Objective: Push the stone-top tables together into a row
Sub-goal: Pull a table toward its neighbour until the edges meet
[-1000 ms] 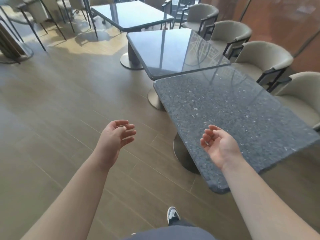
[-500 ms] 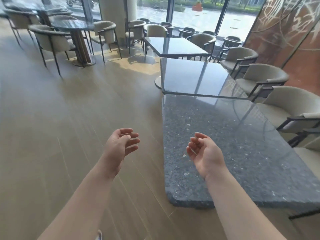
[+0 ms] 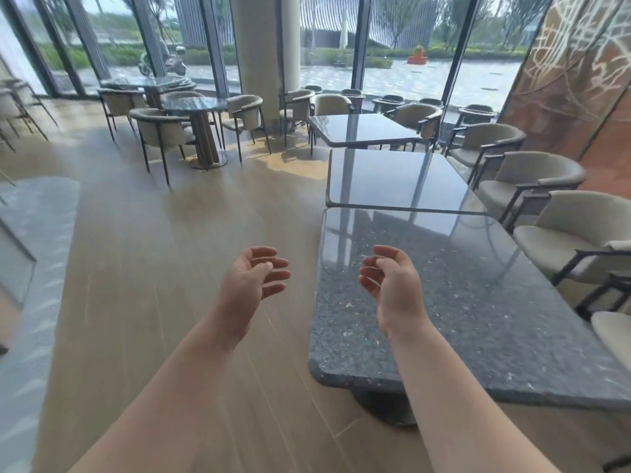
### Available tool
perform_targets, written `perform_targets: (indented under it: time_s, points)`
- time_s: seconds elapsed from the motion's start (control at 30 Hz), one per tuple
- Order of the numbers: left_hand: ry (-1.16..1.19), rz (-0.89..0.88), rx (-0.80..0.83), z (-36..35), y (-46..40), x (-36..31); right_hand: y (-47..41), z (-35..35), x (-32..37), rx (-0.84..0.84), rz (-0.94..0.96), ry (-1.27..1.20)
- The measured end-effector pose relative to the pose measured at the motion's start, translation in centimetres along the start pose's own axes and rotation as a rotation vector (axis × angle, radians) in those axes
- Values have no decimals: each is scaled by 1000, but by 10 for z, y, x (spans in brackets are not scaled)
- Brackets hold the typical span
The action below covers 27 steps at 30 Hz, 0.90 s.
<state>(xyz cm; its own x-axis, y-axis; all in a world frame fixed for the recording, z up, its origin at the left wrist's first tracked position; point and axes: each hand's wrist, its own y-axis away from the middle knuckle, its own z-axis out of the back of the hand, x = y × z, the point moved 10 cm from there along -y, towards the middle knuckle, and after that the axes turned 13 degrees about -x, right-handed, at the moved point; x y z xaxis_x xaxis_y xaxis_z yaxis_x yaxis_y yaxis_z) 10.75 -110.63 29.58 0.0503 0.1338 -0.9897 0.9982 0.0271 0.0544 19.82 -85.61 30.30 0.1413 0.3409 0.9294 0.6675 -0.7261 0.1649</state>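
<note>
Three square grey stone-top tables stand in a line running away from me on the right. The nearest table (image 3: 478,302) has a speckled top and meets the middle table (image 3: 396,179) edge to edge. The far table (image 3: 362,129) sits slightly apart from the middle one and is turned at an angle. My left hand (image 3: 252,278) hovers over the wooden floor, left of the nearest table, fingers loosely curled, holding nothing. My right hand (image 3: 392,281) floats above the nearest table's left part, also loosely curled and empty.
Beige armchairs (image 3: 532,179) line the right side of the tables along a patterned wall. A round table (image 3: 194,105) with chairs stands at the back left near a pillar (image 3: 266,46). Glass walls close the back. Wooden floor (image 3: 170,268) spreads to the left.
The view has tilted up and swung so the tables now run straight away from me. Both hands stay raised and empty, keeping the same loose curl.
</note>
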Motion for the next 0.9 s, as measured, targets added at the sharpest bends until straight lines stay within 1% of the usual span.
perform_targets:
  time_s: [0.13,0.33,0.63,0.77,0.9]
  points:
    - [19,-26,14,11,12,-12,16,4,3,-10,7,-11]
    - [53,-37,10,31,16,-34,37,-4,16,29,71,69]
    - [63,-63,40,31,22,-55,48,-11,28,26,105,78]
    - [55,-50,62,18,26,-50,47,5,27,-9,97,77]
    - [39,-15,130,-21,36,-30,40,46,27,-68,101,72]
